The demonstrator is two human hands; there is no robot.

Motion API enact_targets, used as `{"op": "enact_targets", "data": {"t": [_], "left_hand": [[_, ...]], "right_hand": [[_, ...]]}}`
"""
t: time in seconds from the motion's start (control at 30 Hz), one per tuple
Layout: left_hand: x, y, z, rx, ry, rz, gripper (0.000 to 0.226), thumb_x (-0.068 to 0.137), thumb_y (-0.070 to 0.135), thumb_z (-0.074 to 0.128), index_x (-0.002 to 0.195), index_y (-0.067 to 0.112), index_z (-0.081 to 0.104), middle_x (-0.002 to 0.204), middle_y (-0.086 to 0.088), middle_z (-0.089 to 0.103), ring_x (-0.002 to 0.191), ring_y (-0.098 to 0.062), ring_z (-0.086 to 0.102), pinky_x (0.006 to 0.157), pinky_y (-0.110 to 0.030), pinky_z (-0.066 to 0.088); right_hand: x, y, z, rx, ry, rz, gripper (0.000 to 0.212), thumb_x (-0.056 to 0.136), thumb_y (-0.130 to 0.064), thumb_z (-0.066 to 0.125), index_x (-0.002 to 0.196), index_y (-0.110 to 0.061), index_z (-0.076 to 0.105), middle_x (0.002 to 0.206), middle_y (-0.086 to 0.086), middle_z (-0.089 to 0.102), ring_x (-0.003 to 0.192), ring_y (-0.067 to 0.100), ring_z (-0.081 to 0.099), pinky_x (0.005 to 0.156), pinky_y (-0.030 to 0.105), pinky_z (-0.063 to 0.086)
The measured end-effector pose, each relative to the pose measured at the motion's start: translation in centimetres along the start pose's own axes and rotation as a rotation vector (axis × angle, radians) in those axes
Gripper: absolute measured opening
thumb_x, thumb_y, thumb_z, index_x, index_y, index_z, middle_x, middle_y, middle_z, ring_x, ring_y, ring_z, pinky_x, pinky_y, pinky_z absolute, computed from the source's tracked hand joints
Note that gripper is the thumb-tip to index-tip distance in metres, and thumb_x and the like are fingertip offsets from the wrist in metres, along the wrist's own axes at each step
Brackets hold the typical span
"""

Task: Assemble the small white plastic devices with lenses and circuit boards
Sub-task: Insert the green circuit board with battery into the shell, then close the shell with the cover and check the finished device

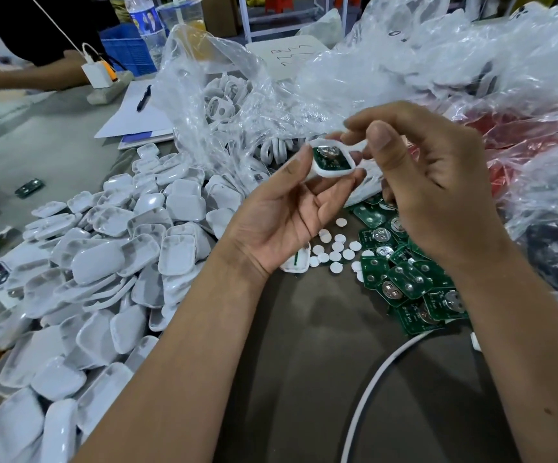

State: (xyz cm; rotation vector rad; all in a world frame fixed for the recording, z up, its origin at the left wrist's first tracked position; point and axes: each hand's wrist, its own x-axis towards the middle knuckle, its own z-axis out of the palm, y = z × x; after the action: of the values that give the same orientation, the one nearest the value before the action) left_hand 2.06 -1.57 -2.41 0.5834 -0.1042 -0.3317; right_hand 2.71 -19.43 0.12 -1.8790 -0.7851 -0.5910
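Centrally, above a grey table (304,362), two bare hands hold one partly assembled device. Largest in view are the crumpled clear plastic bags (438,61) at the far right and centre, one of them open on white ring-shaped parts (224,101). Next, a heap of white plastic shells (103,262) covers the left of the table. At right, near the wrist of the right hand (431,182), lies a smaller pile of green circuit boards (411,279) with round metal contacts. Between the two piles, small white discs (336,252) are scattered on the table. The left hand (281,222), palm up, pinches a white shell (329,162) between thumb and fingers, its open side facing the camera; a green board (331,158) sits inside it. The right hand's grip is closed on a thin white piece (357,147) that touches the shell's upper right edge. A white cable (377,379) curves across the near table.
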Motion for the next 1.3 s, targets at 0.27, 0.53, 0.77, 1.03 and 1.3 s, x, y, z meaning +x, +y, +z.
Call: {"op": "enact_targets", "data": {"t": [0.27, 0.53, 0.77, 1.03, 1.3], "left_hand": [[-1.1, 2.7, -0.2, -0.166, 0.002, 0.192, 0.036, 0.087, 0.014, 0.062, 0.12, -0.001, 0.065, 0.114, -0.025, 0.067, 0.099, -0.042, 0.071, 0.091, -0.04, 0.059], [-1.9, 3.8, -0.4, -0.185, -0.031, 0.252, 0.041, 0.087, 0.01, 0.065, 0.126, -0.001, 0.058, 0.117, -0.026, 0.065, 0.103, -0.044, 0.069, 0.091, -0.044, 0.061], [-1.5, 3.2, -0.5, -0.131, 0.022, 0.23, 0.034, 0.086, 0.013, 0.064, 0.117, -0.002, 0.066, 0.114, -0.022, 0.068, 0.102, -0.04, 0.07, 0.087, -0.042, 0.062], [-1.3, 3.2, -0.6, -0.116, 0.058, 0.225, 0.033, 0.087, 0.013, 0.063, 0.117, 0.0, 0.064, 0.114, -0.021, 0.069, 0.102, -0.039, 0.07, 0.09, -0.04, 0.061], [-1.4, 3.2, -0.5, -0.129, 0.061, 0.228, 0.031, 0.087, 0.012, 0.062, 0.114, -0.003, 0.063, 0.114, -0.022, 0.068, 0.102, -0.04, 0.07, 0.087, -0.04, 0.062]], "right_hand": [[-0.7, 0.7, 1.6, -0.249, -0.457, 0.209, 0.011, 0.093, -0.033, 0.077, 0.094, -0.022, 0.08, 0.08, -0.019, 0.068, 0.07, 0.0, 0.065, 0.063, 0.01, 0.045], [-1.9, -0.7, 5.4, -0.432, -0.618, 0.166, 0.051, 0.071, -0.066, 0.081, 0.099, -0.031, 0.058, 0.098, -0.012, 0.056, 0.089, 0.014, 0.054, 0.076, 0.036, 0.047], [-1.5, -0.7, 4.2, -0.415, -0.597, 0.161, 0.037, 0.081, -0.034, 0.074, 0.114, -0.025, 0.06, 0.096, -0.004, 0.069, 0.08, 0.015, 0.062, 0.074, 0.036, 0.053], [-1.1, 1.1, 3.2, -0.343, -0.247, 0.314, 0.007, 0.09, -0.011, 0.073, 0.096, -0.015, 0.073, 0.073, -0.01, 0.067, 0.061, -0.003, 0.062, 0.061, 0.01, 0.05], [-1.0, 1.1, 2.7, -0.224, -0.354, 0.444, 0.028, 0.083, -0.054, 0.08, 0.088, -0.028, 0.071, 0.072, -0.011, 0.071, 0.063, 0.0, 0.067, 0.059, 0.016, 0.053]]}}
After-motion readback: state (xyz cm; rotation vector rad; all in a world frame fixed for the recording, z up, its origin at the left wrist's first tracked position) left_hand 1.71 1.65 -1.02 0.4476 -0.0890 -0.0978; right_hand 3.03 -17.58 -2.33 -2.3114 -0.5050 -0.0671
